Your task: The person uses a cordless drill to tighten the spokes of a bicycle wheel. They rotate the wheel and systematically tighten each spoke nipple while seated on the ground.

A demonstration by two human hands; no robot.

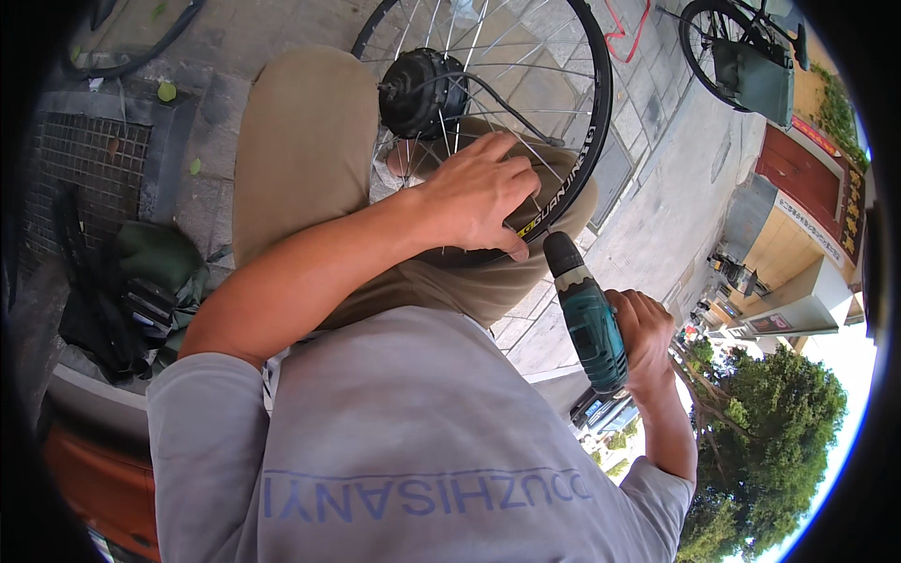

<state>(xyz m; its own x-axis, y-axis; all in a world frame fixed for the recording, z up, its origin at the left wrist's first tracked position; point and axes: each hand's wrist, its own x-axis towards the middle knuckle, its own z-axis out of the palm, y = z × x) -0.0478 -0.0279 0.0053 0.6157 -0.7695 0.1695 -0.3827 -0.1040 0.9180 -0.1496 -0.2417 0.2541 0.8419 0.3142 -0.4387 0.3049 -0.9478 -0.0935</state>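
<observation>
Clutching the drill (591, 328), the right hand (643, 330) could, by slipping, jab the left hand (481, 195) grasping the wheel rim (603, 94) just ahead.

The bag (155, 255) lies left of the wheel (424, 94), the drill (591, 324) at its right.

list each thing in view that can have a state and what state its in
bicycle wheel: spoked, no tyre fitted
hub motor: laced into the wheel's centre
cable: joined to the hub motor, far end seemingly loose
cordless drill: held, nose toward the wheel; running or not, can't tell
left hand: on the wheel
right hand: closed around the drill
dark green bag: slumped
bicycle: standing, riderless
</observation>
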